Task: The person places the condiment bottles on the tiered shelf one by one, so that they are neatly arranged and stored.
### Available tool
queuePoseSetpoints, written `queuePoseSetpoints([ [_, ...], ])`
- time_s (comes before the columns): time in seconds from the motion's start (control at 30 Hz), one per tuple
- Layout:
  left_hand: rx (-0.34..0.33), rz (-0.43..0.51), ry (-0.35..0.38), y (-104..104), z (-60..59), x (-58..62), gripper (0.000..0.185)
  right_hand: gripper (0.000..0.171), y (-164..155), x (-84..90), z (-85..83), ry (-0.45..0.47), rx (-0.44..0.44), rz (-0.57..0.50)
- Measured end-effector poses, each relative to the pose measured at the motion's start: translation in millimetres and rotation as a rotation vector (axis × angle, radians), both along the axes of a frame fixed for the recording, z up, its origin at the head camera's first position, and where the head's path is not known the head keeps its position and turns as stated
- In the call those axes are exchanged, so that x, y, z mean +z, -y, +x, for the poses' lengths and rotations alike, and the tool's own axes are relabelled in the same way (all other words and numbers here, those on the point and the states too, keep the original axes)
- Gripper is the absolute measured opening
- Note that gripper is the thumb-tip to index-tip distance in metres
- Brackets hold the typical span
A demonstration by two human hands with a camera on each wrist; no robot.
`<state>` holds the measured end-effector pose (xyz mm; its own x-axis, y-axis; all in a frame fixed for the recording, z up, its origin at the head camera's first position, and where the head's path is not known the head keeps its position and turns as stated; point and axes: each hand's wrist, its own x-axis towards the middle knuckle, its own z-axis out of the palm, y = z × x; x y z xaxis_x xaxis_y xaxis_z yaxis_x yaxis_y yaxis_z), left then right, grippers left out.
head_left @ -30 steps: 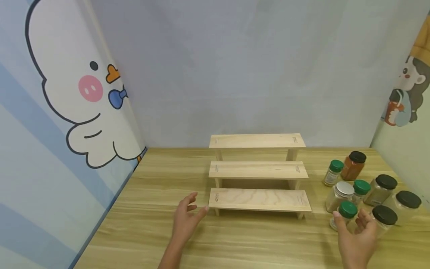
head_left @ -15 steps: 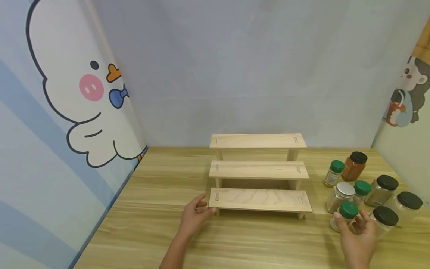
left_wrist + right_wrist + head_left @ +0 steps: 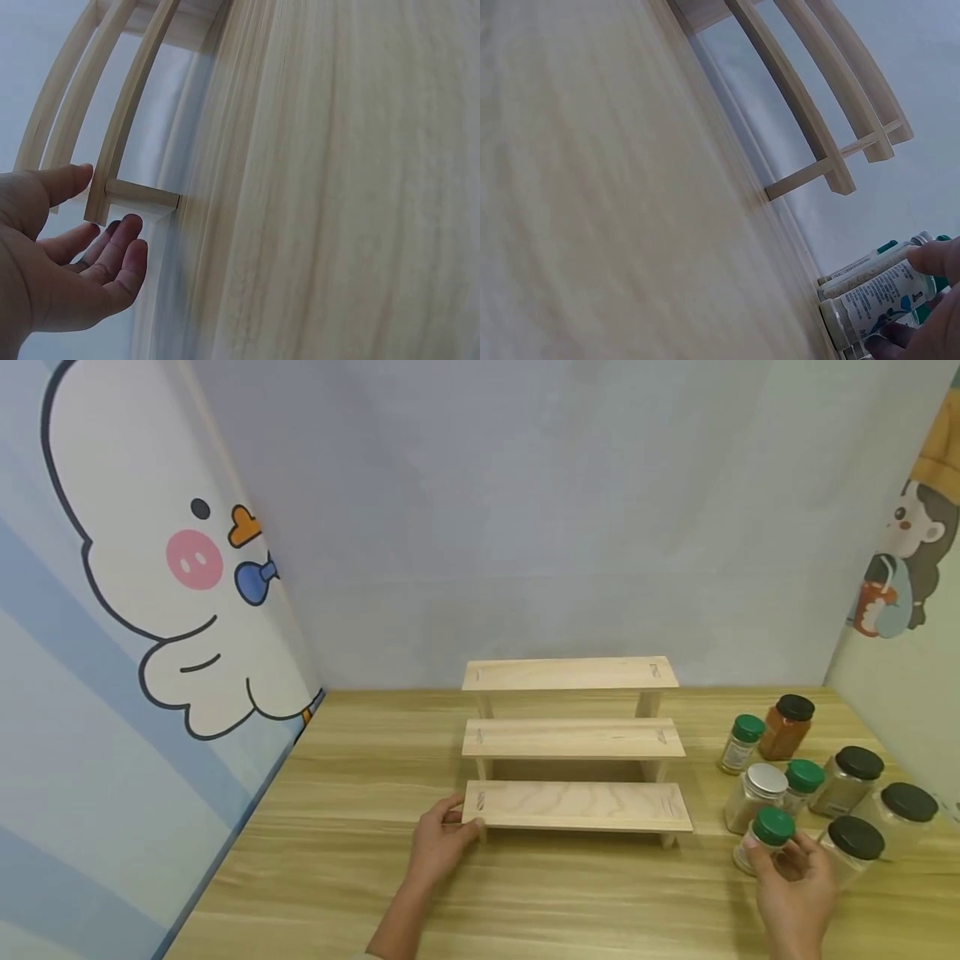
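Note:
A three-tier wooden shelf rack (image 3: 573, 806) stands mid-table in the head view. At the left end of its lowest board is my left hand (image 3: 442, 842), thumb by the front corner and fingers loosely bent beyond the end. The left wrist view shows this hand (image 3: 75, 262) close to the board end (image 3: 101, 199); firm contact is not clear. My right hand (image 3: 797, 885) holds a small green-lidded spice jar (image 3: 772, 827) between thumb and fingers. The jar's printed label (image 3: 885, 300) shows in the right wrist view, and its base appears to be on the table.
Beside the held jar stand a silver-lidded jar (image 3: 765, 778), a black-lidded jar (image 3: 857, 839) and another green-lidded jar (image 3: 804, 775). Farther back are an orange-brown spice jar (image 3: 786, 731) and several others. A grey curtain (image 3: 570, 527) hangs behind the wood-grain table (image 3: 360, 752).
My left hand has moved right and reached the lowest board's left end. My right hand has stayed at the green-lidded jar, its fingers drawing closer round it.

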<state>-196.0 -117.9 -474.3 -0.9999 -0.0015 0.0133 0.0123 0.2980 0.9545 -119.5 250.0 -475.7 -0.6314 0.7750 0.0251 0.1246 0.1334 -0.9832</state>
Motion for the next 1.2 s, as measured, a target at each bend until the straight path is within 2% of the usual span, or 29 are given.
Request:
queuePoseSetpoints([
  [0.1, 0.015, -0.006, 0.0, -1, -0.1, 0.3, 0.054, 0.04, -3, -6.6, -3.1, -0.053, -0.007, -0.023],
  [0.2, 0.024, -0.009, -0.005, -2, 0.1, 0.4, 0.053, 0.05, -10, -17.4, -7.1, -0.073, -0.011, -0.091],
  [0.33, 0.04, -0.019, -0.011, -3, 1.5, 2.0, 0.055, 0.061, -22, -40.6, -16.9, -0.031, -0.032, -0.094],
  [0.43, 0.041, -0.021, -0.008, -2, 2.1, 2.9, 0.056, 0.061, -28, -52.4, -21.8, -0.016, -0.045, -0.064],
  [0.53, 0.031, -0.02, -0.007, -2, 2.0, 2.7, 0.055, 0.06, -29, -52.7, -21.7, -0.011, -0.041, -0.029],
  [0.7, 0.019, -0.014, -0.016, -1, 2.6, 3.6, 0.056, 0.054, -25, -52.6, -24.6, -0.041, -0.05, 0.142],
  [0.8, 0.013, 0.0, -0.016, -2, 1.7, 4.1, 0.058, 0.055, -23, -52.0, -28.4, -0.073, -0.049, 0.204],
  [0.97, 0.014, -0.005, -0.014, -3, -0.2, 3.0, 0.058, 0.057, -22, -51.1, -34.0, -0.087, -0.011, 0.216],
  [1.2, 0.01, -0.017, -0.016, -4, -3.3, 2.2, 0.058, 0.057, -20, -48.3, -39.5, -0.141, 0.093, 0.24],
])
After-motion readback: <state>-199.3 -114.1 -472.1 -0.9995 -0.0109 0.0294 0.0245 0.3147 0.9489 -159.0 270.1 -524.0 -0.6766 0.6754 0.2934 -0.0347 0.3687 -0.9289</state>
